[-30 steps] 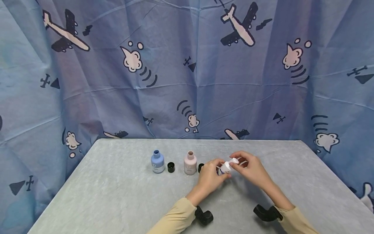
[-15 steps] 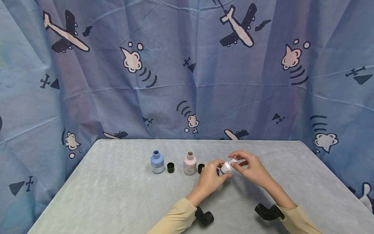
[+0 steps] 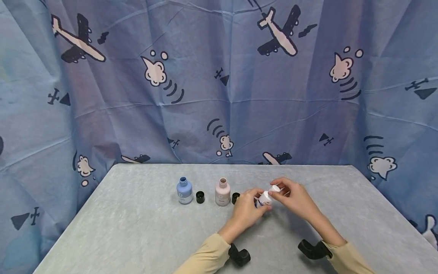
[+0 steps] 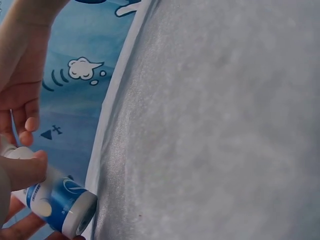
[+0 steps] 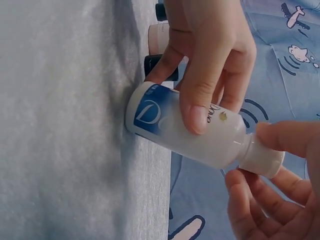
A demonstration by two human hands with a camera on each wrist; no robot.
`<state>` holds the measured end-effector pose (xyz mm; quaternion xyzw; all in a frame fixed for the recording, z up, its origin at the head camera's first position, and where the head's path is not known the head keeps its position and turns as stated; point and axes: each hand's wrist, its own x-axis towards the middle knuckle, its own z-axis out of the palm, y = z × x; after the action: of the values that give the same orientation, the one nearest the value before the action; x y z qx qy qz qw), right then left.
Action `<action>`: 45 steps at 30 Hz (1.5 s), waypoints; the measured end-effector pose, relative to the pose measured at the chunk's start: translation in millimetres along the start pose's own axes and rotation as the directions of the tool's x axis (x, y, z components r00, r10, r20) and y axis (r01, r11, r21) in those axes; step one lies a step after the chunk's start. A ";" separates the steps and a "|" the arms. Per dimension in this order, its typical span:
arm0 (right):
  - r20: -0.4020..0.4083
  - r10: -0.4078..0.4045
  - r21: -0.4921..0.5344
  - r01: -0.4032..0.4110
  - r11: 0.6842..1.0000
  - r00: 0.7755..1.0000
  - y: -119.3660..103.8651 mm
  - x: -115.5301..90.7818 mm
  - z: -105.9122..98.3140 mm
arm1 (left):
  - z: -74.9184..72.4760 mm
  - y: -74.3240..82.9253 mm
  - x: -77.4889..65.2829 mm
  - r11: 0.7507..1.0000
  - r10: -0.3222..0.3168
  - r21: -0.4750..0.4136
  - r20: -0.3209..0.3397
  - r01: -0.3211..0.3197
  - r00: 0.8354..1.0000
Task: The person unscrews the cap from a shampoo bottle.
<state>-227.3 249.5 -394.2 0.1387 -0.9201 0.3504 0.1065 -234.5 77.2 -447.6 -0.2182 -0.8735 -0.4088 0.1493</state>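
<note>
A small white bottle (image 5: 172,122) with a blue label and the word Dove is tilted over the table, its neck toward the right. My left hand (image 3: 245,207) grips its body, thumb across the front in the right wrist view. At the neck, my right hand (image 3: 295,198) pinches a white cap (image 5: 262,158) between thumb and fingers. Whether the cap's thread is engaged is hidden. The left wrist view shows the bottle's grey-white base (image 4: 81,215) tipped downward.
Left of my hands stand an uncapped pink bottle (image 3: 222,193) and an uncapped blue bottle (image 3: 184,191). A black cap (image 3: 200,197) sits between them, and another black cap (image 3: 235,197) is beside my left hand. A patterned blue curtain (image 3: 198,76) hangs behind the table (image 3: 130,228).
The right fingers and the white cap shift slightly at the bottle's neck, and the right hand's pose alters a little. The left hand keeps its grip and stays nearly still.
</note>
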 end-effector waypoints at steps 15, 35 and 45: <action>-0.026 -0.139 0.050 0.141 0.989 0.990 1.3 -6.1 -3.4 | 2.4 2.2 -2.1 0.999 0.031 -0.029 0.037 -0.030 0.999; -0.134 -0.180 0.003 0.182 0.983 0.974 10.1 -6.9 -8.2 | 13.6 10.1 0.4 0.995 -0.102 -0.020 -0.114 0.100 0.988; -0.131 -0.100 -0.055 0.093 0.994 0.986 19.4 -7.9 -5.8 | 20.9 4.9 2.3 0.989 -0.126 -0.099 -0.165 0.111 0.978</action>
<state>-225.7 268.8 -404.2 0.1568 -0.9114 0.3307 0.1880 -235.8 96.9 -456.4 -0.1366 -0.8499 -0.4726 0.1890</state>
